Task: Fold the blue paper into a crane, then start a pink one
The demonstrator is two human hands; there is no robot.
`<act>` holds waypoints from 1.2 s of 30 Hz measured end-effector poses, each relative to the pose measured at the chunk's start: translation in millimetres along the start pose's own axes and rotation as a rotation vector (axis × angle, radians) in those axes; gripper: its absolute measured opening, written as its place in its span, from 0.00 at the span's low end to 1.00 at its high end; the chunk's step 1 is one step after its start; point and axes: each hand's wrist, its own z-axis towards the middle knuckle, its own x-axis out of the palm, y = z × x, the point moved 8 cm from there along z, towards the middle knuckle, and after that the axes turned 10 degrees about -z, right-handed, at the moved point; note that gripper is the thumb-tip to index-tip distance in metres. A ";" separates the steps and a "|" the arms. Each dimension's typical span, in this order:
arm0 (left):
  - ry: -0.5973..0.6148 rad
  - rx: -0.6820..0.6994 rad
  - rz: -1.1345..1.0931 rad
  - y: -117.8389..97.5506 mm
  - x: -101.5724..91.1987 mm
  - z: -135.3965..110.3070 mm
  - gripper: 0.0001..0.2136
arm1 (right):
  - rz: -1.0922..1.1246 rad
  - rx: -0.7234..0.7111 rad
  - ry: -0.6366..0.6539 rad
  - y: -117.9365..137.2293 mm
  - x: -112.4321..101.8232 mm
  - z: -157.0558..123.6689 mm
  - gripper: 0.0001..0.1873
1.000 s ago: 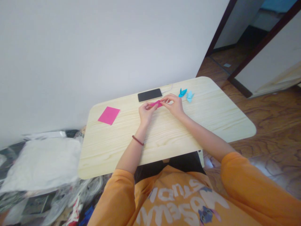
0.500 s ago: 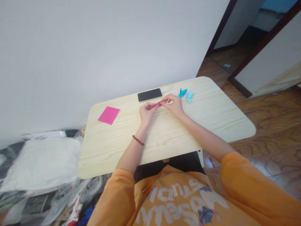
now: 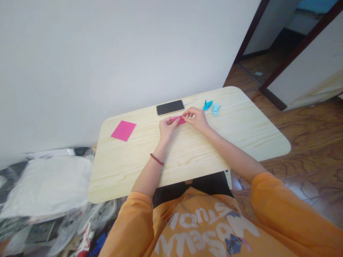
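A small piece of folded pink paper [image 3: 182, 121] is held between my two hands over the middle of the table. My left hand [image 3: 167, 127] grips its left part, thumb on top. At its right end, my right hand [image 3: 196, 119] pinches the paper between thumb and fingertips. The fingers hide part of the folds. Just beyond my right hand sit two folded paper figures, a darker blue one [image 3: 207, 105] and a light blue one [image 3: 215, 109].
The pale wooden table [image 3: 128, 167] stands against a white wall. A pink paper square [image 3: 123, 131] lies at its left. Behind my hands rests a phone [image 3: 170, 107] with a white cable. White bags [image 3: 50, 185] are heaped on the left, below the table.
The pink paper has turned so that more of its flat face shows between my fingers. Both hands have stayed in nearly the same place.
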 end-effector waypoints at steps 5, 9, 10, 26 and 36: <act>-0.026 -0.107 -0.102 8.1 1.1 -0.3 0.09 | -0.103 -0.167 -0.046 13.2 -2.4 -3.4 0.06; -0.031 -0.180 -0.160 11.9 0.8 -1.0 0.06 | -0.123 -0.239 -0.033 19.0 -1.1 -4.6 0.06; -0.034 -0.194 -0.166 12.5 0.2 -1.1 0.06 | -0.120 -0.245 -0.029 19.4 -0.8 -4.5 0.06; -0.010 -0.249 -0.203 11.0 2.9 -3.7 0.09 | -0.089 -0.215 -0.039 14.9 -1.8 -5.6 0.05; -0.040 -0.287 -0.195 12.4 -0.8 -1.5 0.05 | -0.087 -0.343 0.046 25.7 3.5 -6.0 0.08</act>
